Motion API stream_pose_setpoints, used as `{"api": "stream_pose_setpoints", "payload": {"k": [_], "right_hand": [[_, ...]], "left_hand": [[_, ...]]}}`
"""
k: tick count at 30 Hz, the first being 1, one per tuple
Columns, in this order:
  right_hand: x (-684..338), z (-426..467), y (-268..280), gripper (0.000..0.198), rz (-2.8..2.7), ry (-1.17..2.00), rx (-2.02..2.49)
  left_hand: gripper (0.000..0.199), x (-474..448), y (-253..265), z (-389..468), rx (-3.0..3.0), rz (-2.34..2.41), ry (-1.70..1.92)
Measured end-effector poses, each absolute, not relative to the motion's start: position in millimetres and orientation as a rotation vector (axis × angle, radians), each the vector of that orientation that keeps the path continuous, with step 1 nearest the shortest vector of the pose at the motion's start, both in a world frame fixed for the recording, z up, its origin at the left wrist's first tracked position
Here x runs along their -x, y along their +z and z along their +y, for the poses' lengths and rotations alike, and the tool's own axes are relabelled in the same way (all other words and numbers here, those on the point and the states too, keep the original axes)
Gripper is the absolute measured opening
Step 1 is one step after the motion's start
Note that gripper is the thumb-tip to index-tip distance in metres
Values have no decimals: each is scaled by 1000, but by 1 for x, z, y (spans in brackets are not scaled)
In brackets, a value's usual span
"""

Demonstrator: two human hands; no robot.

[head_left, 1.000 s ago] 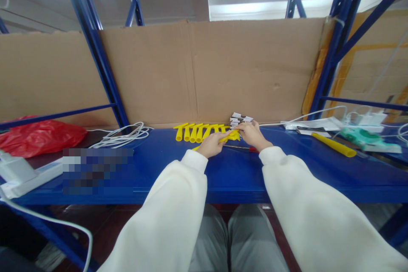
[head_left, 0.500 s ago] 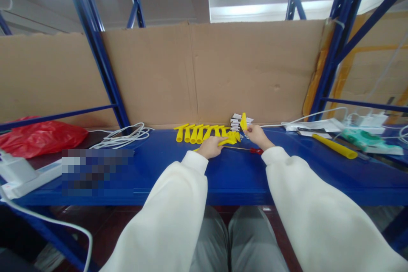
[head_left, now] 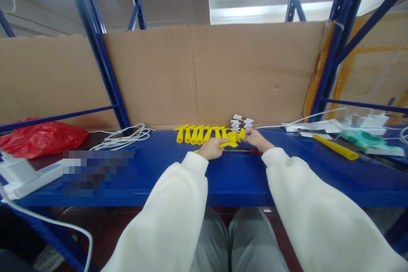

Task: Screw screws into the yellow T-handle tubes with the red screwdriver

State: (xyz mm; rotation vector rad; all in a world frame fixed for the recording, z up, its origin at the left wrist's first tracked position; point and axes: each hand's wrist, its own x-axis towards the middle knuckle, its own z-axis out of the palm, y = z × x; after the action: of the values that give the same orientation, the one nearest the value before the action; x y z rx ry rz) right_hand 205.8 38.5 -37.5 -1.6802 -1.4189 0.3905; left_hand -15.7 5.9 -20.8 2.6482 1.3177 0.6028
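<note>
My left hand [head_left: 212, 148] is closed around a yellow scraper handle [head_left: 227, 143] whose wide head points right. My right hand [head_left: 256, 139] pinches a small flat yellow plastic piece [head_left: 242, 133] at that head; whether the two touch I cannot tell. Beneath my right hand lies a screwdriver [head_left: 254, 151] with a red handle, its shaft pointing left. Behind my left hand, several yellow T-shaped scrapers [head_left: 194, 135] stand side by side in a row, round handle ends toward me. More small yellow pieces are bunched near the held head, partly hidden. A stack of small white boxes [head_left: 241, 123] is just behind.
The blue shelf [head_left: 178, 178] backs onto a cardboard panel [head_left: 255, 72]. Coiled white cable [head_left: 127, 135], a red bag [head_left: 41, 137] and a power strip [head_left: 35, 180] lie left. To the right are a yellow tube [head_left: 336, 148] and a green-and-white packet [head_left: 363, 141].
My right hand has lowered the small yellow piece from upright beside the white boxes down to the scraper head. My left hand has hardly moved and keeps its hold.
</note>
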Motion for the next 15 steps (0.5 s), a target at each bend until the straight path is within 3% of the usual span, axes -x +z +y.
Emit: {"api": "stream_pose_setpoints", "payload": {"k": [15], "right_hand": [[-194, 52, -33, 15, -1602, 246, 1723]], "left_hand": [[49, 15, -22, 8, -2632, 1281, 686]]}}
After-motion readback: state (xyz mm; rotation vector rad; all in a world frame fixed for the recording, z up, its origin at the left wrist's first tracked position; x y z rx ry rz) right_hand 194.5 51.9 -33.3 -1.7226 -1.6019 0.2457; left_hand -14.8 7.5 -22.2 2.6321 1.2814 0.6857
